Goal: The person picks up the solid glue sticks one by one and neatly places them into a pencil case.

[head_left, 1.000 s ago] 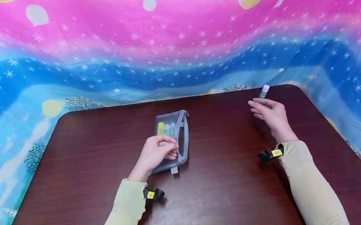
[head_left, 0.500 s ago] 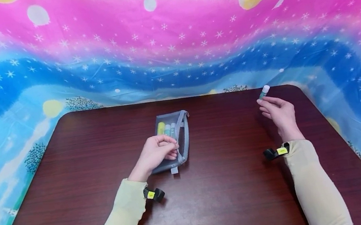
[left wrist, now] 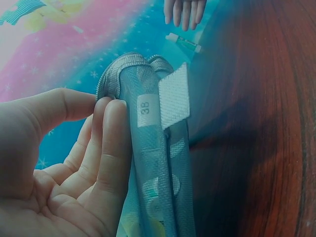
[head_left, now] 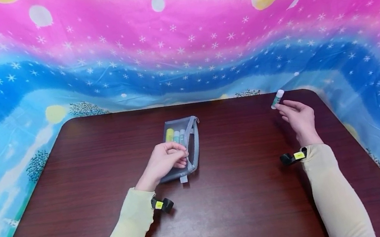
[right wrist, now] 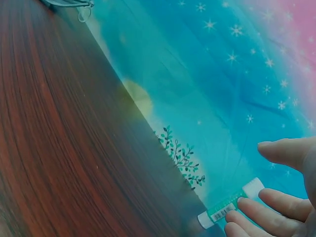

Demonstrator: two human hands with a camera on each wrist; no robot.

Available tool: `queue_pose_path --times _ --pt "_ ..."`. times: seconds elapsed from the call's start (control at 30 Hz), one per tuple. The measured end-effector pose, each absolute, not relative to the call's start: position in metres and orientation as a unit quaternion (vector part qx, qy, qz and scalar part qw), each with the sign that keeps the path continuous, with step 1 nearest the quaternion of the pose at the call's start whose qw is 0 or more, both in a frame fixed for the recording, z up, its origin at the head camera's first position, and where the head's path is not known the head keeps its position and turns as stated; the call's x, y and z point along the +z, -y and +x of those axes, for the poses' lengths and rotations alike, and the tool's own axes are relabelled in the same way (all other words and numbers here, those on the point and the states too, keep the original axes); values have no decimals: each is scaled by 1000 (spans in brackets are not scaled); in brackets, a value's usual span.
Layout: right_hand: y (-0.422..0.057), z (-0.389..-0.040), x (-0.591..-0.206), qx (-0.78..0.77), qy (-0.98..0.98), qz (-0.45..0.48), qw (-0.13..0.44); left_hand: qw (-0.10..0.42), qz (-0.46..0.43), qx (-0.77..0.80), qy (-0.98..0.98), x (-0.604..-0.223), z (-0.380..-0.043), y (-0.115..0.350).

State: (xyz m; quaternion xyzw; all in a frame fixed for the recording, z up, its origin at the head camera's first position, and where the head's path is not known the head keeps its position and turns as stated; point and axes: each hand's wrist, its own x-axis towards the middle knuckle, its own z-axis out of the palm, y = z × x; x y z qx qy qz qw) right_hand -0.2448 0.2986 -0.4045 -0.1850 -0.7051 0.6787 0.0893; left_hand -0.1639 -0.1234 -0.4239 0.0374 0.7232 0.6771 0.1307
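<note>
My left hand [head_left: 168, 158] pinches the zippered edge of a grey mesh pouch [head_left: 194, 144] between thumb and fingers. Through its mesh show a yellow tube [head_left: 169, 134] and two glue sticks [head_left: 179, 136] with pale caps. At the far right of the table, a white-capped glue stick [head_left: 277, 99] with a green label stands upright. Just beside it is my right hand [head_left: 299, 120], its fingers extended. The right wrist view shows the thumb well away from the glue stick [right wrist: 229, 205], and the left wrist view shows a gap between the fingertips and the glue stick [left wrist: 185, 43].
A dark brown wooden table [head_left: 238, 193] lies under both hands. Behind its far edge hangs a printed pink and blue cloth [head_left: 201, 43], close to the standing glue stick. A white tag [head_left: 184, 179] sticks out from the pouch's near end.
My right hand has moved right and let go of the glue stick, which stays standing and now shows more of its label. The left hand and pouch hold still.
</note>
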Motion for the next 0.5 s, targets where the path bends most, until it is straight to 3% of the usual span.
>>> queue_pose_path --times 0.5 --pt "-308 -257 -411 633 742 -208 76 131 35 678 -722 -422 -164 123"
